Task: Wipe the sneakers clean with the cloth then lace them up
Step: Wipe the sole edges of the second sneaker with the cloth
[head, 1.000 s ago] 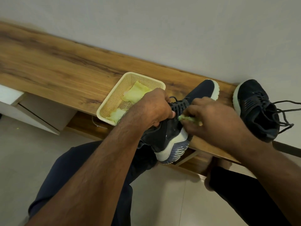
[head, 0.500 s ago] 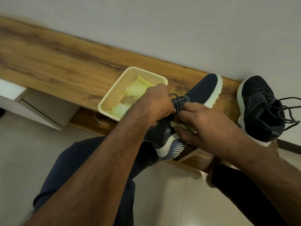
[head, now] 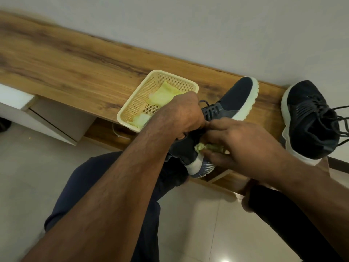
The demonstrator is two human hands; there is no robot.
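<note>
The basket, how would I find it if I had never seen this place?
Look along the long wooden shelf that runs under the white wall. Near its front edge, just left of the sneaker being held, sits the basket. It is the only pale cream thing with a mesh of tiny holes, and yellow cloths lie inside it.

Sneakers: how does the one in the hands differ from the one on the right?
The held sneaker is gripped by the left hand and wiped near its heel by the right hand with a cloth; the right sneaker lies untouched on the bench. The held one's heel overhangs the bench edge; the right one's laces trail loose. Both are dark with white soles.
</note>
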